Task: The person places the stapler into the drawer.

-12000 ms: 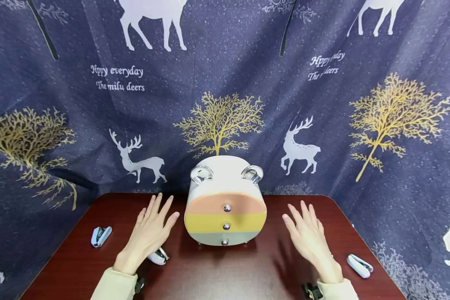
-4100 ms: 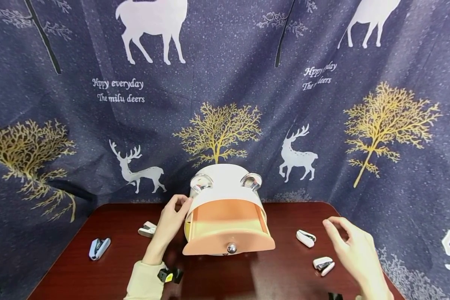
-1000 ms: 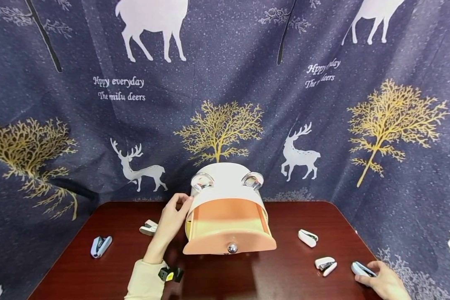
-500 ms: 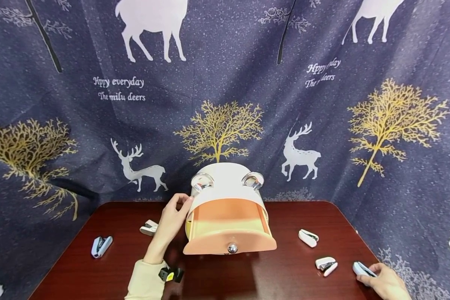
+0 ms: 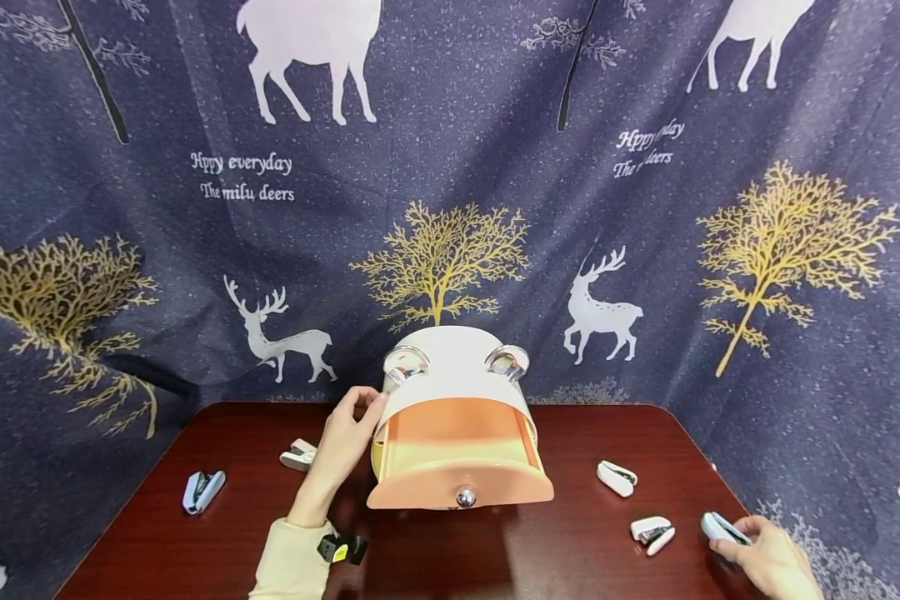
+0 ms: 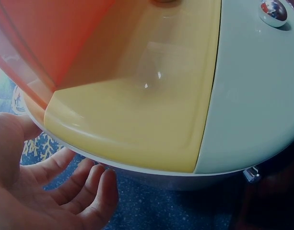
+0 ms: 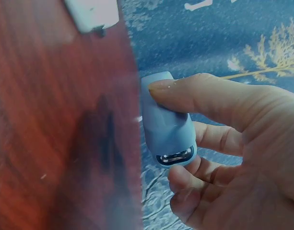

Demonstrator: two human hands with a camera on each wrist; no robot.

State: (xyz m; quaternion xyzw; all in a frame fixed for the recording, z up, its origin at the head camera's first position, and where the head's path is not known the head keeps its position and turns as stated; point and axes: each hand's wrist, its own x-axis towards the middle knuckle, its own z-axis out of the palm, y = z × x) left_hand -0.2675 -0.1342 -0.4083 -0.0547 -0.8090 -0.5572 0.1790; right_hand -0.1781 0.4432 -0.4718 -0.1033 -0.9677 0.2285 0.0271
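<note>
My right hand (image 5: 776, 560) pinches a small light blue stapler (image 5: 723, 527) near the table's right edge; the right wrist view shows the thumb on top of the stapler (image 7: 167, 115) and fingers below it. At the centre stands a rounded white mini drawer cabinet (image 5: 450, 358) with two silver rings like ears. Its peach top drawer (image 5: 420, 487) is pulled out, with a bare floor. My left hand (image 5: 342, 437) rests at the cabinet's left side, its loosely bent fingers right at the rim. Yellow (image 6: 137, 110) and pale green (image 6: 252, 96) drawer fronts are flush below.
Two white staplers (image 5: 617, 478) (image 5: 652, 533) lie on the dark red table (image 5: 570, 550) right of the cabinet. Left of it are another white stapler (image 5: 297, 455), partly behind my left wrist, and a light blue stapler (image 5: 203, 492). A deer-print curtain (image 5: 450, 167) hangs behind.
Since the earliest frame, the top drawer has come out and my left hand has moved to the cabinet's side. My right hand has taken hold of the blue stapler and just raised it slightly.
</note>
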